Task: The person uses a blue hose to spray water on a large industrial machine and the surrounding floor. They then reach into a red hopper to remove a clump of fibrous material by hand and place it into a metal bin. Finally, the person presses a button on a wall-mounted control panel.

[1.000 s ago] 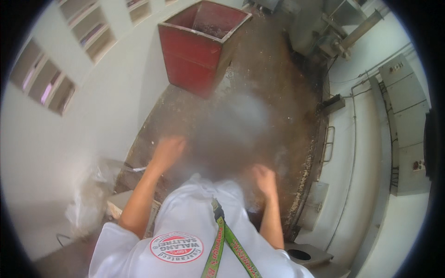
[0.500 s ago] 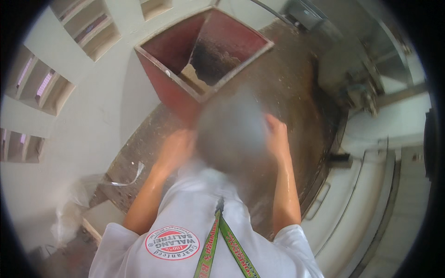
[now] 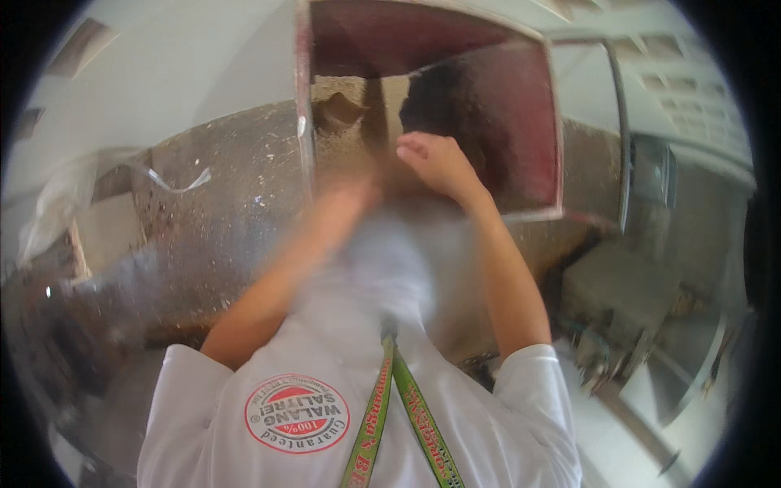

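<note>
Just at the near side of the open red bin (image 3: 517,122), where I can look straight down past the person's arms, both hands are working close together at its mouth. Half a second ago the bin stood farther ahead, its near corner just beyond the hands; now its rim spreads wide in front of the person, and the hands have come forward to it, which seems to put the contents within reach. Those contents are a pale tan, loose-looking material (image 3: 342,150) low in the left part, with a rounded tan lump (image 3: 338,112) on it whose nature I can't settle. The right hand (image 3: 439,165) shows its fingers bent inward toward the left one, but whether they pinch anything I cannot tell. The left hand (image 3: 348,199) is smeared by motion, so I cannot say if it is spread or closed; a greyish haze below the two hides whatever might be between them. As for writing, the white shirt (image 3: 342,350) carries a round red-and-white emblem (image 3: 297,413) with lettering across its middle and around its ring, and the green lanyard (image 3: 377,423) has red lettering down both straps. On the bin's visible walls I make out no label.
</note>
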`<control>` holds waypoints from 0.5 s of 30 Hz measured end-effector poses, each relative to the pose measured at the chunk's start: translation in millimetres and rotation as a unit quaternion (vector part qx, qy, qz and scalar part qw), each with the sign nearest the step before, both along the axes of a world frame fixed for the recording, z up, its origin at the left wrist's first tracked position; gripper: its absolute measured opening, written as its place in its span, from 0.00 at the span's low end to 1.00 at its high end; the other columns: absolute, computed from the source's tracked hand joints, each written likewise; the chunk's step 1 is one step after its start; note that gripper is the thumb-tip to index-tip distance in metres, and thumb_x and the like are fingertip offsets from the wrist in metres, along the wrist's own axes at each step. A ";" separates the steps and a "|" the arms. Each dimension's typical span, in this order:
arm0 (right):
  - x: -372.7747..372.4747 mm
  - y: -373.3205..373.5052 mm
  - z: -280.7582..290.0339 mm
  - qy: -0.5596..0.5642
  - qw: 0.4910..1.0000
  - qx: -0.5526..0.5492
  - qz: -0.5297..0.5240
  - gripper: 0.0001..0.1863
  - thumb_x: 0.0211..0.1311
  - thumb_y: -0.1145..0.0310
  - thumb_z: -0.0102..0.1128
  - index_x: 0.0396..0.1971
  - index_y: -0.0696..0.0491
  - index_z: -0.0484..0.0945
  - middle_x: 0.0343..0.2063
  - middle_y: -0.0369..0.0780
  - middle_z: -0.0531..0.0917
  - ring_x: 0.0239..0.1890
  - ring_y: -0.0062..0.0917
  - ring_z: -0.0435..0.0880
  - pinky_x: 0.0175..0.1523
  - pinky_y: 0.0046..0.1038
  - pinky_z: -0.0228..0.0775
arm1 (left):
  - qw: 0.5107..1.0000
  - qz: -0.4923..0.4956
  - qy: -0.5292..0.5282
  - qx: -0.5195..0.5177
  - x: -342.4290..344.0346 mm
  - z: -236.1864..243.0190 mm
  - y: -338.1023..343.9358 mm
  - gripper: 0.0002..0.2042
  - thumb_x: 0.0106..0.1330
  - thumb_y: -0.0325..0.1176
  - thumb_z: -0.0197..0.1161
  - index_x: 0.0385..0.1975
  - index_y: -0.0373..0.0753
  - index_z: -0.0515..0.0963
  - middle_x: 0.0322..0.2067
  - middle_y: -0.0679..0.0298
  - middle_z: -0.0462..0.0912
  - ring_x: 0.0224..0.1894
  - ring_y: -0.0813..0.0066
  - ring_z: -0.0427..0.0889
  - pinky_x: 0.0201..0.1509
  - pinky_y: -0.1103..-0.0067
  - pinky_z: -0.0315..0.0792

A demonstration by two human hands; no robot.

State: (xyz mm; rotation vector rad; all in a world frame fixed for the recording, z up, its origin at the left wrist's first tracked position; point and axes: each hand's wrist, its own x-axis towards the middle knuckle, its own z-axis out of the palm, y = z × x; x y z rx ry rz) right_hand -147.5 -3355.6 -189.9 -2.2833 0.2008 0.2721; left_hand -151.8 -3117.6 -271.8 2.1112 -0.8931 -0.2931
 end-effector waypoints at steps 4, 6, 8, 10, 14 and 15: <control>81.2 -64.3 -124.9 0.134 0.969 -0.060 0.198 0.18 0.68 0.60 0.65 0.49 0.58 0.86 0.44 0.54 0.88 0.49 0.45 0.88 0.57 0.40 0.78 | 0.995 0.056 -0.041 0.077 -25.8 -30.3 -5.4 0.07 0.65 0.32 0.67 0.36 0.35 0.83 0.34 0.54 0.85 0.39 0.55 0.84 0.46 0.64 0.78; 135.4 -86.8 -202.2 0.175 0.943 -0.129 0.254 0.19 0.69 0.58 0.65 0.51 0.58 0.85 0.48 0.55 0.86 0.53 0.45 0.86 0.61 0.42 0.76 | 0.985 0.027 -0.085 0.148 -21.9 -19.2 -6.3 0.06 0.63 0.32 0.68 0.35 0.37 0.83 0.35 0.57 0.85 0.40 0.57 0.85 0.47 0.65 0.78; 178.0 -90.0 -279.5 0.211 0.922 -0.192 0.262 0.22 0.70 0.57 0.64 0.55 0.57 0.83 0.54 0.56 0.84 0.58 0.46 0.83 0.64 0.43 0.74 | 0.988 0.076 -0.052 0.123 -17.8 -3.3 -7.6 0.06 0.63 0.32 0.68 0.35 0.36 0.83 0.36 0.57 0.86 0.42 0.57 0.85 0.50 0.66 0.79; 202.4 -84.5 -367.1 0.196 0.925 -0.216 0.244 0.27 0.70 0.55 0.64 0.60 0.58 0.78 0.58 0.55 0.81 0.61 0.46 0.80 0.65 0.42 0.74 | 0.986 0.090 -0.051 0.130 -10.1 10.6 -10.1 0.08 0.60 0.31 0.69 0.36 0.35 0.83 0.37 0.57 0.86 0.43 0.57 0.86 0.49 0.65 0.80; 220.5 -86.8 -502.5 0.169 0.920 -0.285 0.212 0.31 0.61 0.52 0.71 0.56 0.60 0.81 0.53 0.55 0.85 0.56 0.51 0.84 0.60 0.42 0.77 | 0.987 0.067 -0.074 0.126 -6.0 12.7 -10.4 0.12 0.53 0.30 0.72 0.37 0.34 0.84 0.36 0.56 0.85 0.42 0.56 0.86 0.47 0.64 0.82; 215.2 -73.9 -505.9 0.211 0.929 -0.222 0.209 0.29 0.64 0.54 0.69 0.57 0.60 0.80 0.57 0.54 0.82 0.60 0.47 0.82 0.63 0.40 0.76 | 0.986 0.078 -0.069 0.128 -12.0 11.5 -12.5 0.13 0.52 0.29 0.73 0.37 0.34 0.84 0.36 0.56 0.85 0.41 0.56 0.86 0.46 0.64 0.82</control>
